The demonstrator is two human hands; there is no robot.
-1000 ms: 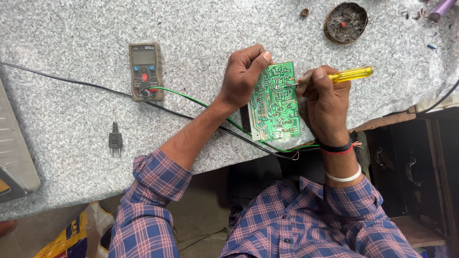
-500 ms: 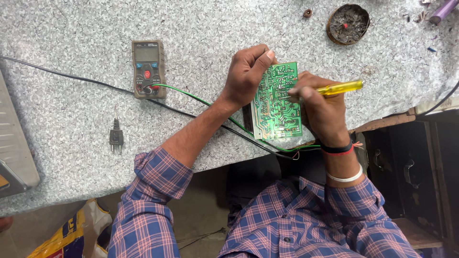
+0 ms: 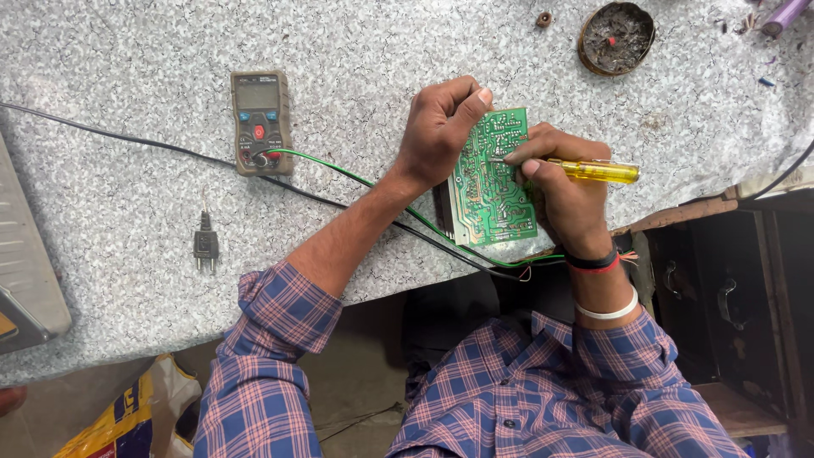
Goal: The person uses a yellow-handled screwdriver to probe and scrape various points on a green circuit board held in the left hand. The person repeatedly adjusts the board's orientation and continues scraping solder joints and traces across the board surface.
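Note:
A green circuit board (image 3: 492,182) stands tilted on its edge near the front of the speckled grey worktop (image 3: 356,76), solder side toward me. My left hand (image 3: 437,131) grips the board's upper left edge. My right hand (image 3: 564,191) holds a yellow-handled screwdriver (image 3: 593,171), its tip resting on the board's upper middle. Green and black wires (image 3: 356,176) run from the board toward a brown multimeter (image 3: 261,123) lying flat to the left.
A black two-pin plug (image 3: 204,246) lies on the worktop at left. A round tin of dark debris (image 3: 616,38) sits at the back right. A grey device corner (image 3: 25,271) shows at the far left. A dark cabinet (image 3: 738,288) stands at right.
The view has shifted slightly. My right hand has brought the screwdriver lower and leftward, so its tip now touches the board. My left hand keeps its grip on the board.

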